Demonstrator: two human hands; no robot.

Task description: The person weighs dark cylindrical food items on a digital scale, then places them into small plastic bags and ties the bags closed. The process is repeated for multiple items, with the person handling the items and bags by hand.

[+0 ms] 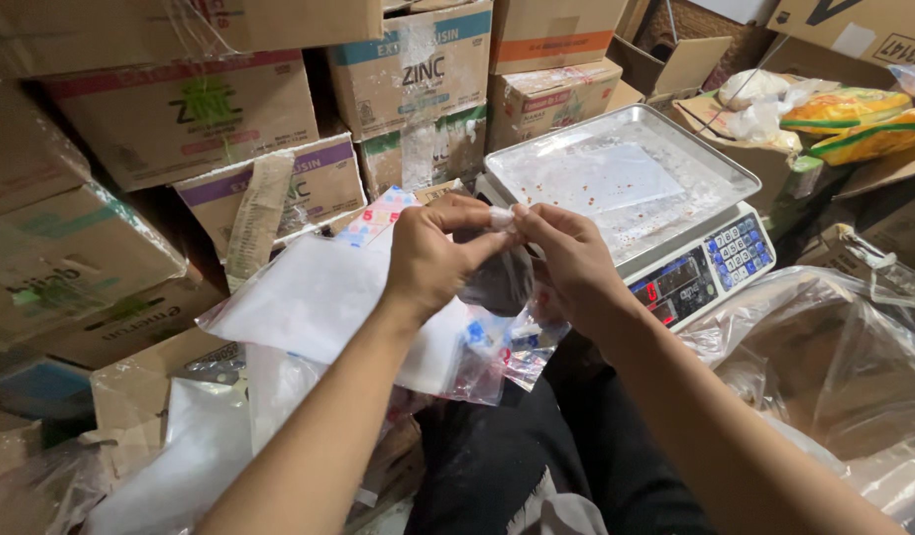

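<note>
at frame centre the left hand (432, 260) and right hand (566, 260) pinch shut the top of a small plastic bag (497, 282). its dark contents are hard to make out. a weighing scale (626, 183) sits just behind, with a large clear sack (824, 367) cut off at lower right.

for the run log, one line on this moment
left hand and right hand pinch small bag's top | beside scale

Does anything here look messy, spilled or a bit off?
Yes: small brown crumbs lie scattered on the scale's metal tray, though nothing sits there. Both hands, left hand and right hand, pinch a small filled plastic bag in front of it.
</note>
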